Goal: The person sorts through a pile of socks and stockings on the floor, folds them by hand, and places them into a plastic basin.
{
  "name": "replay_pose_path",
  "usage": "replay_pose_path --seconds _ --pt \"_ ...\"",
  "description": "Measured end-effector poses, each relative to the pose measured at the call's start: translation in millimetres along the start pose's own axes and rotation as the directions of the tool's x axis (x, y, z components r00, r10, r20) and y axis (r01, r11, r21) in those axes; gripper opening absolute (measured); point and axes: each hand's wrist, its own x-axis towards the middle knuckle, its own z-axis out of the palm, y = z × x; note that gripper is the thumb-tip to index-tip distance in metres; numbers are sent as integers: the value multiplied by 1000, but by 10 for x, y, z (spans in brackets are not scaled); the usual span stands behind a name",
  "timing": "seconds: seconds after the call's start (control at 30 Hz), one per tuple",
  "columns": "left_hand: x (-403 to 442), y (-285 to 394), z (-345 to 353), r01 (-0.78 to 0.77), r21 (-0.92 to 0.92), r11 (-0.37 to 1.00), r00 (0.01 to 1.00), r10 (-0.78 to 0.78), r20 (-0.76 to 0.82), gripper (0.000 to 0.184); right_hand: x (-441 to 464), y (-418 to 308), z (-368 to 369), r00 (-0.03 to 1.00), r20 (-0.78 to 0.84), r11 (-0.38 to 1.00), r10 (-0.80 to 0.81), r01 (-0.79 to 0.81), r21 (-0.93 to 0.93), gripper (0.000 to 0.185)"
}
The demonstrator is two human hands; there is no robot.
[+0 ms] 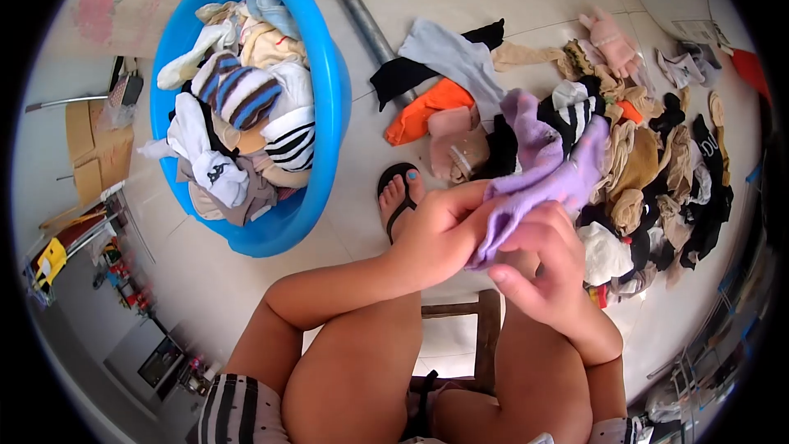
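A pair of light purple socks (530, 185) is held up in front of my knees, their feet hanging away toward the pile on the floor. My left hand (456, 226) is closed on the cuff end, its fingertips partly hidden by the fabric. At the near side of the cuff, my right hand (546, 259) has its fingers curled against the fabric, with the thumb sticking out. Just beyond the purple fabric lie a black-and-white striped sock (575, 111) and a pink sock (454, 144).
A blue basin (331, 115) full of socks stands on the left. An orange sock (427, 111), a grey sock (452, 53) and a pile of tan socks (637, 156) lie on the tiles. A metal pole (353, 4) runs behind; a wooden stool (487, 337) is below me.
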Motion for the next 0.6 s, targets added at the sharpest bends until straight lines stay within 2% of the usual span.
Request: replay_pose_path --seconds 0.03,0.1,0.13,0.2,0.23,0.27,0.33,0.37,0.4,0.47,0.5,0.6 --pt "-6 -27 9 -4 -5 1000 1000 4 -8 25 10 -7 20 1000 9 1000 -4 4 2 31" --pt "3 -115 48 -225 36 974 970 227 -85 27 -3 -7 69 972 -122 979 202 -203 2 29" --pt "13 -126 37 -227 38 973 969 230 -92 27 -6 14 97 973 -117 980 197 -198 5 29" --pt "28 -145 20 -208 59 976 975 211 -66 29 -23 60 139 941 -176 954 288 -297 -28 26" --pt "33 -166 40 -210 -16 977 975 209 -80 31 -26 72 139 936 -197 949 291 -309 -69 20" --pt "32 -181 87 -211 -13 977 974 209 -85 31 -41 98 132 937 -195 950 288 -306 -65 20" --pt "26 -200 162 -257 -234 938 965 236 -117 34 -74 153 121 933 -195 948 303 -316 -40 14" --pt "19 -197 112 -179 -212 961 984 176 -34 37 -73 145 122 922 -214 942 323 -336 -25 10" --pt "27 -185 83 -180 -212 961 984 176 -37 37 -68 146 127 923 -211 942 323 -335 -23 10" --pt "47 -155 43 -167 4 986 983 167 -79 37 -46 152 130 922 -180 939 343 -340 48 12" --pt "49 -170 27 -174 -23 985 983 172 -68 38 -36 150 137 923 -177 940 341 -338 47 12" --pt "57 -194 65 -201 -48 978 975 196 -104 38 -12 140 151 941 -134 950 312 -313 14 30"
